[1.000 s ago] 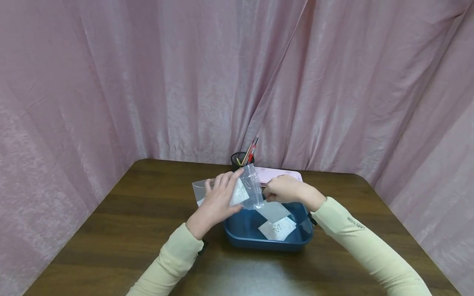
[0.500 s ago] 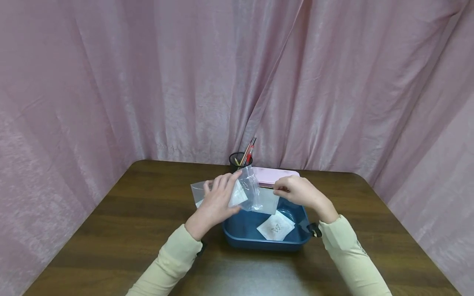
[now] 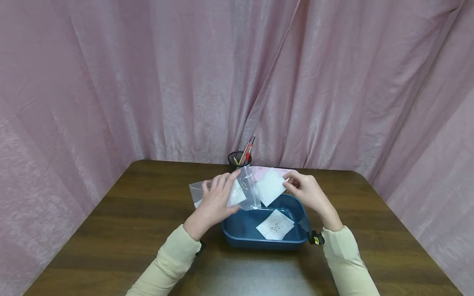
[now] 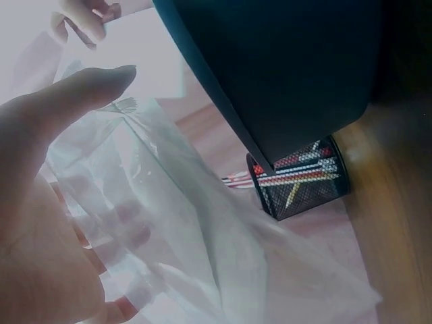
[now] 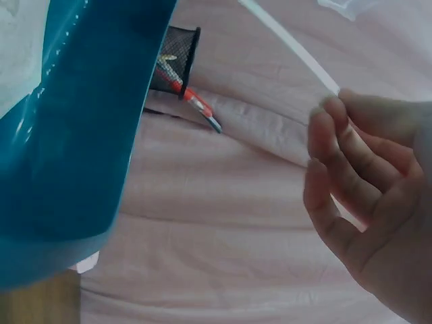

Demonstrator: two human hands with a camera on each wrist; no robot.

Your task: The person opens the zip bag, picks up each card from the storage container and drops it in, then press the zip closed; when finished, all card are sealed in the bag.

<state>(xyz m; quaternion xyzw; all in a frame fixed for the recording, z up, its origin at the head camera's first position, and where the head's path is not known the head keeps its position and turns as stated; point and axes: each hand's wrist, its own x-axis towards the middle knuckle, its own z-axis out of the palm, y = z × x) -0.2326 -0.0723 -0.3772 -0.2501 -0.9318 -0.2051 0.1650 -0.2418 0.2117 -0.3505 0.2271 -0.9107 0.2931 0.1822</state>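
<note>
Clear plastic bag (image 3: 242, 191) held up over the left rim of the blue tub (image 3: 237, 236); left hand (image 3: 214, 201) curls round it, thumb and fingers gripping the film. Mouth of the bag faces right, toward the other hand, judged so that a card can slide in. One white card already shows inside, through the film.

Right hand (image 3: 309, 191) pinches a white square card (image 3: 269, 187) by its right corner, grip narrow, card tilted on a corner just beside the bag's mouth, above the tub's far rim. Right-wrist view shows the card edge-on, thin, between fingertips (image 5: 331, 135).

Card: plain white, flat, stiff-looking, no print visible on the facing side. Second card (image 3: 275, 225) lies in the tub, small butterfly drawing on it.

Behind: black mesh pen cup (image 3: 237, 158) with red pens, pink flat case (image 3: 259, 170), all on the dark wood counter (image 3: 111, 230). Pink curtain all round.
</note>
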